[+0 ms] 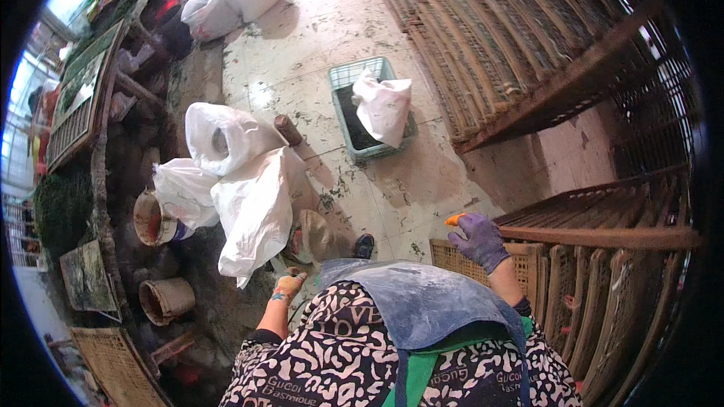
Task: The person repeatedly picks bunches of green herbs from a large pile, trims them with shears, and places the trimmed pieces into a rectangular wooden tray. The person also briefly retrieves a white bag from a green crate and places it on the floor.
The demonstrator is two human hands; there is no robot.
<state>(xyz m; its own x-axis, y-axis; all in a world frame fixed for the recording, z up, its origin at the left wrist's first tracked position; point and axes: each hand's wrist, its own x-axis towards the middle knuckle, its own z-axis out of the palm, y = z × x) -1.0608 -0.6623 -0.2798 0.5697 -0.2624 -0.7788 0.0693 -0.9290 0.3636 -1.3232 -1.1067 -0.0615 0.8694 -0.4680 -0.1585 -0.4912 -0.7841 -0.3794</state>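
Note:
My right hand [480,244], in a purple glove with an orange fingertip, is held out above the end of a wooden-framed woven rack. Its fingers are apart and nothing shows in them. My left hand [289,284] hangs low at my left side, its fingers loosely bent, with nothing visible in it. Nearest to it stand a white sack [256,207] and a tan rounded thing [317,235] I cannot make out. Over my patterned clothes I wear a blue apron [434,298]. One dark shoe [364,246] shows past its edge.
Ahead, a green plastic basket [366,152] holds dark material and a white bag [383,109]. Left stand another white sack [222,139], a bucket [151,218] and a tipped bucket [167,300]. Stacked slatted racks [483,45] line the right. Dark scraps litter the pale floor [302,53].

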